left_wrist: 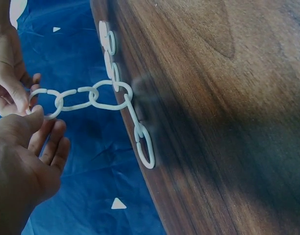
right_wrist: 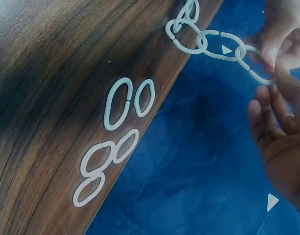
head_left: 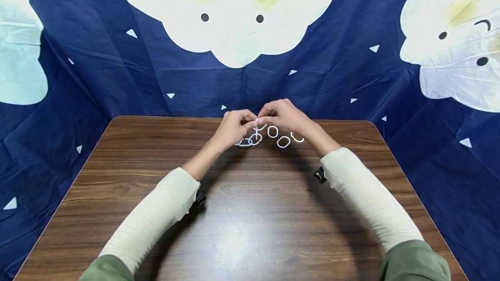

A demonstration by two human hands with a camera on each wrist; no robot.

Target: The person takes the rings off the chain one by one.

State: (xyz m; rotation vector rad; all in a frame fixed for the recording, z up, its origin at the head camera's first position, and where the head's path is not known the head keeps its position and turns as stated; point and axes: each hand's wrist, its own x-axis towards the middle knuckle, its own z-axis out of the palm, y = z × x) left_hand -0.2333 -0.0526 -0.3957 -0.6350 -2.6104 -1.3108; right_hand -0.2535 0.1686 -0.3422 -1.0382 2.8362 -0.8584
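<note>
Near the far edge of the table, my left hand [head_left: 232,127] and right hand [head_left: 287,116] meet fingertip to fingertip. Both pinch the end link of a white plastic chain [left_wrist: 110,106] between thumb and fingers. From that link the chain sags through several joined oval links, each with a small split, down to the tabletop. Its last links lie at the table edge on the left hand's side. In the right wrist view the fingertips partly cover the pinched link, so whether its split is closed cannot be seen.
Several loose white links [right_wrist: 109,105] lie on the wooden table [head_left: 234,194] below the right hand, close to the far edge. Behind that edge hangs a blue cloth [head_left: 136,81] with cloud faces. Small black devices [head_left: 320,175] sit under both wrists.
</note>
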